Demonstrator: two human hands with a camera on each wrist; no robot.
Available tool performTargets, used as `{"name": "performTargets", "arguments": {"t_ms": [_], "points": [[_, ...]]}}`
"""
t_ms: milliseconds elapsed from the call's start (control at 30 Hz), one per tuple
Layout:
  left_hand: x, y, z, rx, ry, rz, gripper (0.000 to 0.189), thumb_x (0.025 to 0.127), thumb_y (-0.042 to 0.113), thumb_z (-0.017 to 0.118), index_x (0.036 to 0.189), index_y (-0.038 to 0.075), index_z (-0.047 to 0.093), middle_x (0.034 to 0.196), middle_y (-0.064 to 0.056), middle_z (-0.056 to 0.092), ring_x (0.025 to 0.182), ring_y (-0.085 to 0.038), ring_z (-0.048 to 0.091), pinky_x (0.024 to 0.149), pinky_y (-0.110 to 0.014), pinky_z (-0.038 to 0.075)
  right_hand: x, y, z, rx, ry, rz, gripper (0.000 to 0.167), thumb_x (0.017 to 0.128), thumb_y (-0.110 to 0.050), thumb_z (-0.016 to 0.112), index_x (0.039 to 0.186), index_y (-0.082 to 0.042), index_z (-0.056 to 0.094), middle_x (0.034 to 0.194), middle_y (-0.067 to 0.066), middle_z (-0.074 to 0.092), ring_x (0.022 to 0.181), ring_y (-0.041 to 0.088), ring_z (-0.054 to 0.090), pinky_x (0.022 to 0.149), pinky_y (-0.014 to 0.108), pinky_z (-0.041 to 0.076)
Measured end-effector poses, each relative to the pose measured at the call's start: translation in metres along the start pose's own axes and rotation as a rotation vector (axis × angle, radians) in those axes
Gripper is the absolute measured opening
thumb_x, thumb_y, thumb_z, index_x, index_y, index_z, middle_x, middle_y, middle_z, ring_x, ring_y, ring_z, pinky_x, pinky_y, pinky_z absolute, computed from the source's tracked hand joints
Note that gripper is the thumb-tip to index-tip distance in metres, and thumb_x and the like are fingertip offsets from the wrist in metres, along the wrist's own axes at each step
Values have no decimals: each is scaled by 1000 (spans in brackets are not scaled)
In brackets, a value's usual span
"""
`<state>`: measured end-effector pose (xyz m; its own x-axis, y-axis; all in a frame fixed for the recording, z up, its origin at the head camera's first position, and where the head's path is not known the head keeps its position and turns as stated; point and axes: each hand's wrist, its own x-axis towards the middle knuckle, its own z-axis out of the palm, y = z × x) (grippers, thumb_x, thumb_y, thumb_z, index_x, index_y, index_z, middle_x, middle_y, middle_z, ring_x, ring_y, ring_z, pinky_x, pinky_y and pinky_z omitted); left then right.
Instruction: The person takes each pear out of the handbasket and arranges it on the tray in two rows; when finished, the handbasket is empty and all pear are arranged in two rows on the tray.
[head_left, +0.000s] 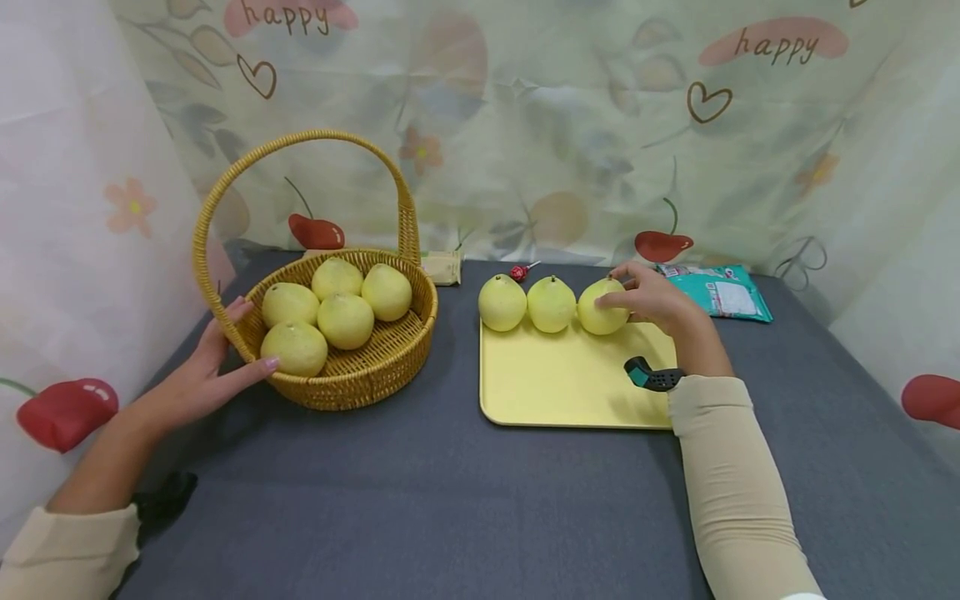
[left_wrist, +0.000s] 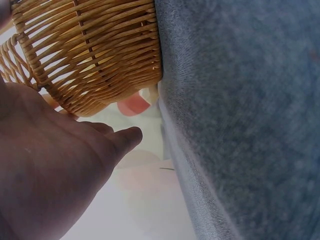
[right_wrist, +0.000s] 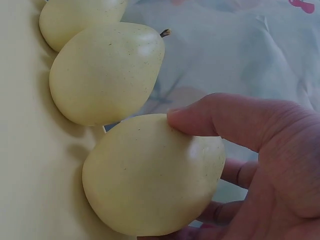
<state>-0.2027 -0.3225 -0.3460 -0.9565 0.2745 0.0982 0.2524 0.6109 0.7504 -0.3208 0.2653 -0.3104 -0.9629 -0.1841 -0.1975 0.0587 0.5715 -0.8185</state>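
My right hand (head_left: 651,302) grips a pale yellow pear (head_left: 597,315) at the far edge of a yellow tray (head_left: 570,383). In the right wrist view the thumb lies on top of this pear (right_wrist: 150,175), with other fingers partly hidden behind it. Two more pears, a middle one (head_left: 551,305) and a left one (head_left: 502,303), stand in a row beside it. At the left, my left hand (head_left: 198,375) touches the wicker basket (head_left: 375,383) by its handle base, thumb and fingers spread. Several pears (head_left: 345,321) lie inside the basket.
Behind the tray lie a red lollipop (head_left: 519,272) and, to the right, a teal packet (head_left: 720,292). A small beige packet (head_left: 442,267) sits behind the basket. Printed curtain (head_left: 517,142) hangs at the back of the dark grey tabletop (head_left: 420,500).
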Motion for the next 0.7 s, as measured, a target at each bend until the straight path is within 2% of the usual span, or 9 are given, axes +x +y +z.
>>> {"name": "performTargets", "arguments": {"t_ms": [367,500,700], "points": [[0,2,0,-4,5,12,96,98,26,63,160,10,-8,164,-20,-15,146,-51,-3,103,-80,9,2,1,-3,4,-24,-21,68,97,-18,64,146,7,25,149,33,27,133,45,36,110,58,32],[0,3,0,-5,10,28,95,98,22,63,160,8,-7,163,-22,-14,146,-51,-4,103,-79,8,0,-8,-2,-32,42,-64,65,96,-25,66,144,4,32,150,29,31,137,44,32,110,59,31],[0,3,0,-2,4,17,96,98,25,64,160,9,-8,164,-21,-15,146,-51,-3,103,-79,9,-10,-36,8,-55,173,-156,61,95,-29,69,142,-2,42,149,22,40,138,40,37,108,56,36]]}}
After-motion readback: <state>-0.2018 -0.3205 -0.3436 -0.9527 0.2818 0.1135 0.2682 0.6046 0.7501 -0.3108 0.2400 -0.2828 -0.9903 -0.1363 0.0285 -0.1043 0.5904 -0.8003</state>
